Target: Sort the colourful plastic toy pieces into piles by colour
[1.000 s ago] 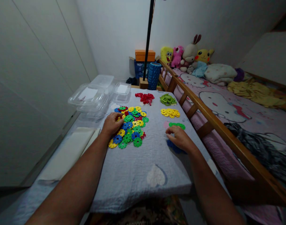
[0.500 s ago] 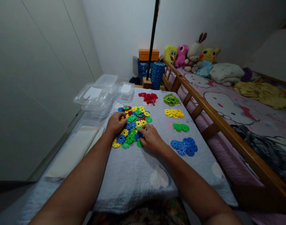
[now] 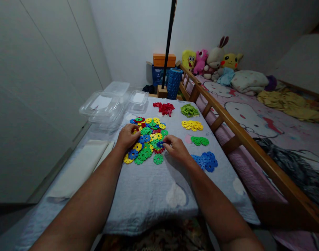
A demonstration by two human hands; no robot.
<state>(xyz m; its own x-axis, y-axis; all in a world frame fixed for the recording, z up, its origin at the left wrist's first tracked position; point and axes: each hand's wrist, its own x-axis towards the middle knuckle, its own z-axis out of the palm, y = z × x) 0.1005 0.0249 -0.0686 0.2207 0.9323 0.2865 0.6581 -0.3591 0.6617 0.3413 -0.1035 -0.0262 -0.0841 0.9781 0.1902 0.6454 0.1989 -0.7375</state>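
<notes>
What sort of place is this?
Most likely a bedroom in a home: a long brown wooden bed rail, pink cartoon-print bedding and a row of colourful plush toys suggest it.

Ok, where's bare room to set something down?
Bare cloth shows between the mixed pile and near edge, and between that pile and the yellow pile. Crowded: that pile, with left hand and right hand at it; farther left, boxes and folded fabric.
</notes>
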